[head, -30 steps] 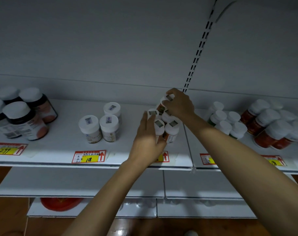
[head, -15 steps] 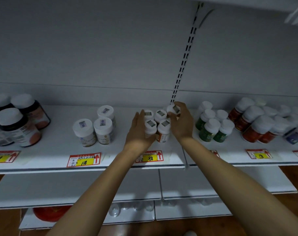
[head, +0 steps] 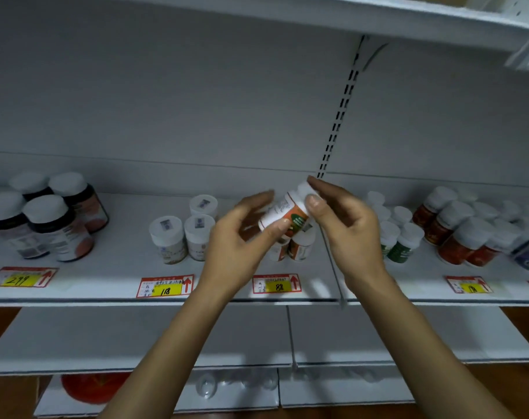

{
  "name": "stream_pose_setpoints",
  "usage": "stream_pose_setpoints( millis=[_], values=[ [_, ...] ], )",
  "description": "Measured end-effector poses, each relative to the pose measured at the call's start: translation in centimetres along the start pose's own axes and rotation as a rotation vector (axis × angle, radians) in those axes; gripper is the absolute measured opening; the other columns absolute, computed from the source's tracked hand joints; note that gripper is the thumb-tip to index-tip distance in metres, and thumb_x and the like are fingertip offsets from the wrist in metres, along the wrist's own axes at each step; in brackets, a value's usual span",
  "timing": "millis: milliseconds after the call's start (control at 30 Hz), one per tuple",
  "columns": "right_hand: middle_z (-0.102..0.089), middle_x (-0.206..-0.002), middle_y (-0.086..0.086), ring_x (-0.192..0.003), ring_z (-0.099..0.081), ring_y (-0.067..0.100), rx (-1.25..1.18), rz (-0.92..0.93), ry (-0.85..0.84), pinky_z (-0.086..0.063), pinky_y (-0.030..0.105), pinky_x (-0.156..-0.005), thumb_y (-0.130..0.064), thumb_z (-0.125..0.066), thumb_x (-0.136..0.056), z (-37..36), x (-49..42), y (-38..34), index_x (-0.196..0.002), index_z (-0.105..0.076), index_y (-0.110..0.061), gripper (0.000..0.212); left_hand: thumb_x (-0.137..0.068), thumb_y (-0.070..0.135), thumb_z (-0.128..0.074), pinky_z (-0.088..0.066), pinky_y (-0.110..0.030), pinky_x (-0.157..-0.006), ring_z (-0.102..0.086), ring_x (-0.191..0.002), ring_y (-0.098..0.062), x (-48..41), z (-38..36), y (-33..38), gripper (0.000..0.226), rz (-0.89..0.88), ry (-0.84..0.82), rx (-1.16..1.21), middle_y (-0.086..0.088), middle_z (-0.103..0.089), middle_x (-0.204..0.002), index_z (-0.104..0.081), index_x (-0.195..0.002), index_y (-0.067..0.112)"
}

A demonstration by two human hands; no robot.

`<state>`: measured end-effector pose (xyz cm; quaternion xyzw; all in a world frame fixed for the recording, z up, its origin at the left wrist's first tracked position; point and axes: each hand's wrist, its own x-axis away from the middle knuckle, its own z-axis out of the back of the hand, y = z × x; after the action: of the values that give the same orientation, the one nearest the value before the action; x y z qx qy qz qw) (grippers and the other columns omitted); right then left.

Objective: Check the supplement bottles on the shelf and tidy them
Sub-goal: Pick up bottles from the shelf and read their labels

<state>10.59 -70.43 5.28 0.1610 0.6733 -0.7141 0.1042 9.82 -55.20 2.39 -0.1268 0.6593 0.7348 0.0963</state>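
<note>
At the centre of the frame both hands hold one bottle (head: pixel 287 211) lifted off the shelf (head: pixel 118 267) and tilted, its white cap toward the upper right. The right hand (head: pixel 348 228) closes its fingers (head: pixel 314 204) around the cap end; the left hand (head: pixel 239 240) pinches the lower body, thumb on the orange-and-green label, the other fingers spread behind. Just below the held bottle two like bottles (head: pixel 293 249) stand on the shelf (partly hidden by the hands). A yellow tag (head: pixel 277 284) reading 88 sits on the shelf edge beneath. Left of centre stand three white-capped bottles (head: pixel 184 234); far left, dark bottles (head: pixel 45 219); right of the hands, green bottles (head: pixel 400 243) and, further right, red bottles (head: pixel 456 234).
</note>
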Motion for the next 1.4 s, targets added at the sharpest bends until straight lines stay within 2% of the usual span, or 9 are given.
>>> stream_pose_setpoints(
  millis=[100, 233, 433, 667, 867, 967, 1133, 1333, 1400],
  values=[
    [-0.072, -0.098, -0.010, -0.089, -0.068, 0.000, -0.050, -0.095, 0.046, -0.051, 0.014, -0.070, -0.012, -0.063, -0.090, -0.9, 1.5, -0.2, -0.107, -0.069, -0.024, 0.021, -0.078, 0.025, -0.073, -0.053, -0.019, -0.079, -0.067, -0.100, -0.005, 2.3, 0.2, 0.3, 0.042, 0.059, -0.033, 0.090, 0.007, -0.070, -0.110, -0.063, -0.118, 0.017],
    [-0.073, -0.092, -0.008, -0.081, -0.067, 0.001, -0.098, -0.180, 0.092, -0.051, 0.016, -0.061, -0.014, -0.061, -0.092, -1.6, 2.6, -0.4, -0.103, -0.070, -0.024, 0.018, -0.079, 0.010, -0.072, -0.054, -0.019, -0.078, -0.067, -0.101, -0.009, 4.0, 0.4, 0.6, 0.044, 0.150, -0.074, 0.180, 0.004, -0.072, -0.109, -0.060, -0.121, 0.015],
    [-0.074, -0.096, 0.001, -0.088, -0.066, 0.013, -0.261, -0.332, 0.089, -0.050, 0.023, -0.071, -0.018, -0.057, -0.091, -1.0, 4.0, -0.6, -0.099, -0.074, -0.025, 0.020, -0.078, 0.023, -0.066, -0.060, -0.030, -0.069, -0.072, -0.086, -0.032, 5.2, 0.6, 1.9, 0.025, 0.594, -0.083, 0.846, -0.024, -0.070, -0.103, -0.075, -0.094, 0.006],
    [-0.074, -0.096, 0.004, -0.087, -0.070, 0.015, -0.275, -0.350, 0.055, -0.053, 0.022, -0.069, -0.033, -0.062, -0.076, -0.9, 5.4, -1.4, -0.117, -0.064, -0.019, 0.043, -0.074, 0.027, -0.057, -0.060, -0.026, -0.067, -0.073, -0.080, -0.029, 5.6, -0.5, 1.8, 0.028, 0.634, -0.123, 0.881, -0.022, -0.072, -0.095, -0.079, -0.082, 0.012],
    [-0.074, -0.086, -0.007, -0.078, -0.070, 0.008, -0.271, -0.339, 0.085, -0.053, 0.018, -0.062, -0.035, -0.065, -0.068, -1.3, 5.8, -1.9, -0.116, -0.060, -0.017, 0.051, -0.081, 0.021, -0.068, -0.058, -0.027, -0.071, -0.072, -0.090, -0.027, 5.7, -0.7, 1.2, 0.021, 0.620, -0.137, 0.780, -0.018, -0.072, -0.102, -0.073, -0.099, 0.010],
    [-0.074, -0.091, 0.002, -0.080, -0.070, 0.012, -0.242, -0.310, 0.127, -0.055, 0.022, -0.065, -0.031, -0.071, -0.066, -1.8, 5.9, -2.0, -0.112, -0.058, -0.017, 0.050, -0.076, 0.017, -0.065, -0.056, -0.027, -0.077, -0.071, -0.090, -0.021, 5.7, -1.0, 1.1, 0.032, 0.568, -0.164, 0.711, -0.013, -0.073, -0.101, -0.070, -0.107, 0.012],
    [-0.070, -0.104, 0.009, -0.093, -0.069, 0.021, -0.208, -0.292, 0.083, -0.056, 0.026, -0.071, -0.028, -0.074, -0.067, -1.9, 5.8, -2.2, -0.118, -0.058, -0.020, 0.054, -0.079, 0.024, -0.063, -0.059, -0.027, -0.065, -0.073, -0.080, -0.024, 5.4, -0.7, 1.5, 0.021, 0.636, -0.160, 0.880, -0.016, -0.073, -0.092, -0.078, -0.085, 0.010],
    [-0.071, -0.092, 0.002, -0.079, -0.068, 0.006, -0.236, -0.259, 0.049, -0.052, 0.016, -0.063, -0.017, -0.069, -0.076, -1.9, 5.5, -2.4, -0.114, -0.062, -0.016, 0.039, -0.064, 0.041, -0.082, -0.060, -0.026, -0.058, -0.073, -0.072, -0.028, 5.2, 0.2, 1.9, 0.055, 0.758, -0.195, 1.150, -0.024, -0.071, -0.097, -0.074, -0.101, 0.002],
    [-0.067, -0.084, -0.004, -0.068, -0.065, -0.001, -0.241, -0.254, 0.043, -0.050, 0.013, -0.058, -0.007, -0.066, -0.083, -1.8, 5.4, -2.4, -0.111, -0.063, -0.015, 0.029, -0.074, 0.048, -0.071, -0.059, -0.023, -0.054, -0.073, -0.064, -0.023, 5.2, 0.3, 1.9, 0.051, 0.772, -0.200, 1.149, -0.022, -0.073, -0.091, -0.076, -0.094, 0.001]
  ],
)
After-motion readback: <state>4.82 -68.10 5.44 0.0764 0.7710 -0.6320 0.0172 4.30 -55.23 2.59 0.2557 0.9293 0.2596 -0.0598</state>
